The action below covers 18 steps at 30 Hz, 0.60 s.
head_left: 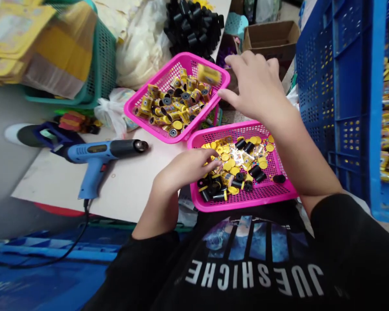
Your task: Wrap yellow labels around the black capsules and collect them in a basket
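Observation:
My right hand (254,86) is raised over the far right corner of the upper pink basket (138,90), fingers spread and nothing in them. Close to its fingertips, a blurred yellow-wrapped canister (209,74) is in the air above that basket. Many similar small canisters (168,106) with yellow labels and dark ends fill the basket. My left hand (194,167) reaches into the nearer pink basket (246,203), fingers slightly apart, touching the loose parts. Inside lie yellow caps (227,166), black canisters (255,172), small clear packets (241,156) and tiny coloured beads.
A blue heat gun (97,156) lies on the white table (126,194), its cord hanging off the edge. Behind are a green basket (105,65) with yellow cards, a plastic bag (142,47) and black parts (194,28). A tall blue crate (353,108) stands at right.

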Each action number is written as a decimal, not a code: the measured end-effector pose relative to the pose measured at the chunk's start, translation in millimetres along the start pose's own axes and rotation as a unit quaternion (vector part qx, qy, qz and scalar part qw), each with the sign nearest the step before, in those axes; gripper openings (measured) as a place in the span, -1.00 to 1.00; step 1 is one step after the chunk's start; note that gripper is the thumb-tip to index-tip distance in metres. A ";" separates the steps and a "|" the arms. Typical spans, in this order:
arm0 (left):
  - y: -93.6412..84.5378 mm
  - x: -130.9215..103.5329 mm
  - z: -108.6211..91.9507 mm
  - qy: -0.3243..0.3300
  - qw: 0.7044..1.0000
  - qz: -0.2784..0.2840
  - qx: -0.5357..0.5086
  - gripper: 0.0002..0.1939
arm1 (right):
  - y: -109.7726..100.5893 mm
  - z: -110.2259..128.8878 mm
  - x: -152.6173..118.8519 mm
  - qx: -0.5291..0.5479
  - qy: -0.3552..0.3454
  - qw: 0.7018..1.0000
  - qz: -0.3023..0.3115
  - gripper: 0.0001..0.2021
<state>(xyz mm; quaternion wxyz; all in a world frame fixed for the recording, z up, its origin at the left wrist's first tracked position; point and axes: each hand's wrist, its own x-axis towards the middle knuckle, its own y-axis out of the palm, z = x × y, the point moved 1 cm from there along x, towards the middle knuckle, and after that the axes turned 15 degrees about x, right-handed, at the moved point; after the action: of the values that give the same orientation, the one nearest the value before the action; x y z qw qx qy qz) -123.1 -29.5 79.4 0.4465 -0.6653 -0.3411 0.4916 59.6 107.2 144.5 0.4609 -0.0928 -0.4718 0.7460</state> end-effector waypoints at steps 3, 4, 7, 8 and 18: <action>8.7 6.1 -2.1 0.017 1.000 -0.005 -0.004 -0.63 | 13.9 -14.7 -15.8 -0.016 0.045 0.995 0.085 -0.69; 12.8 10.4 -2.0 0.031 0.999 -0.008 -0.004 -0.66 | 22.6 -25.6 -33.2 -0.023 0.063 0.987 0.146 -0.73; 23.2 28.0 -3.5 0.086 0.996 0.007 0.006 -0.69 | 55.1 -62.0 -102.7 -0.022 0.088 0.939 0.331 -0.84; 25.5 34.3 -5.5 0.094 0.995 0.017 0.016 -0.70 | 65.8 -72.2 -125.7 -0.010 0.087 0.929 0.359 -0.79; 68.0 60.3 -73.0 0.140 0.986 0.044 0.076 -0.66 | 80.6 -90.5 -197.7 0.000 0.152 0.932 0.329 -0.51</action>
<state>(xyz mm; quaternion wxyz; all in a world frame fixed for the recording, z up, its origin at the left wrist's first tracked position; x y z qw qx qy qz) -35.0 -19.6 3.7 0.5169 -0.7061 -0.2073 0.4373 173.5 -0.5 -26.4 0.2558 -0.3550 -0.3393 0.8327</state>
